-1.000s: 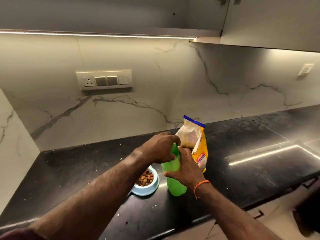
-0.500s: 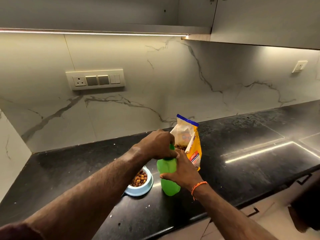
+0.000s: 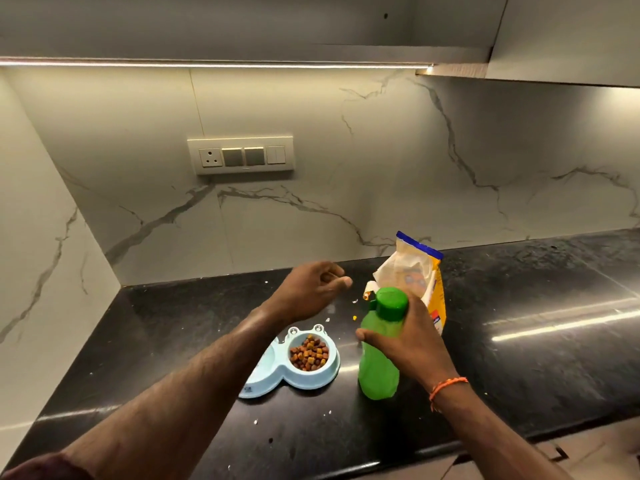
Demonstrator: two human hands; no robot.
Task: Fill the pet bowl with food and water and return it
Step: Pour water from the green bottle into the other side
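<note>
A light blue double pet bowl sits on the black countertop. Its right compartment holds brown and orange kibble; my left forearm covers most of the left compartment. Just right of the bowl stands a green water bottle with its green cap on. My right hand is wrapped around the bottle's upper body. My left hand hovers above the counter behind the bowl, fingers loosely curled and apart, holding nothing. An open yellow and blue pet food bag stands upright right behind the bottle.
A marble backsplash with a socket and switch panel rises behind the counter, and a side wall closes off the left end. Cabinets with a light strip hang overhead. Small crumbs and one kibble piece lie on the counter. The counter's front edge runs below my arms.
My left hand has come off the bottle's cap and moved up and to the left. The right hand keeps its grip on the bottle. More of the bowl now shows.
</note>
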